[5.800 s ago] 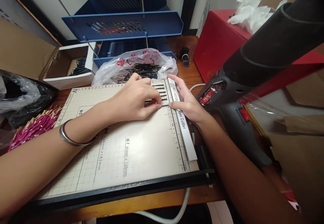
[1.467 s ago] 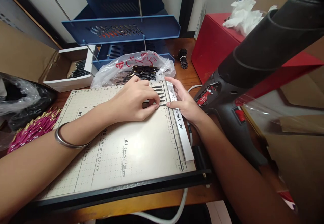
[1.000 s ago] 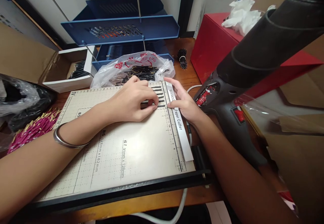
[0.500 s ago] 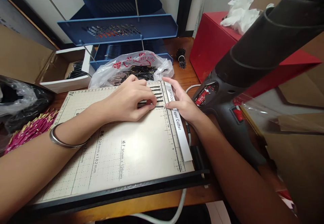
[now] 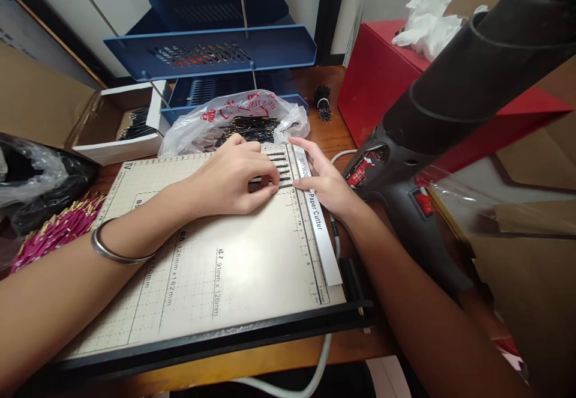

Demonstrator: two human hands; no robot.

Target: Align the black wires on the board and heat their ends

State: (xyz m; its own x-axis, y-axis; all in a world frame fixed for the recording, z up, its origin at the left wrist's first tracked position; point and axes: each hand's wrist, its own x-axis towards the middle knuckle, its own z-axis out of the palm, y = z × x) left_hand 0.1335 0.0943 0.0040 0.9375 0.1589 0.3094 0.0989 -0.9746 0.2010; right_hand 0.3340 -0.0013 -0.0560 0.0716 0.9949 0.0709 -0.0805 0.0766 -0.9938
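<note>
Black stick (image 5: 285, 186), pinched by the left hand (image 5: 236, 176), points sideways from that grip to the spread right hand (image 5: 333, 189).

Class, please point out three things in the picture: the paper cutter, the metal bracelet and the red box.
Paper cutter (image 5: 256, 272): head view, on the bare board.
Metal bracelet (image 5: 102, 251): head view, on the band's lower curve.
Red box (image 5: 366, 80): head view, on its left side.

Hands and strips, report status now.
Left hand pinching black strip on cutter board. Right hand, thumb at its end. Left hand partly hides other strips.
</note>
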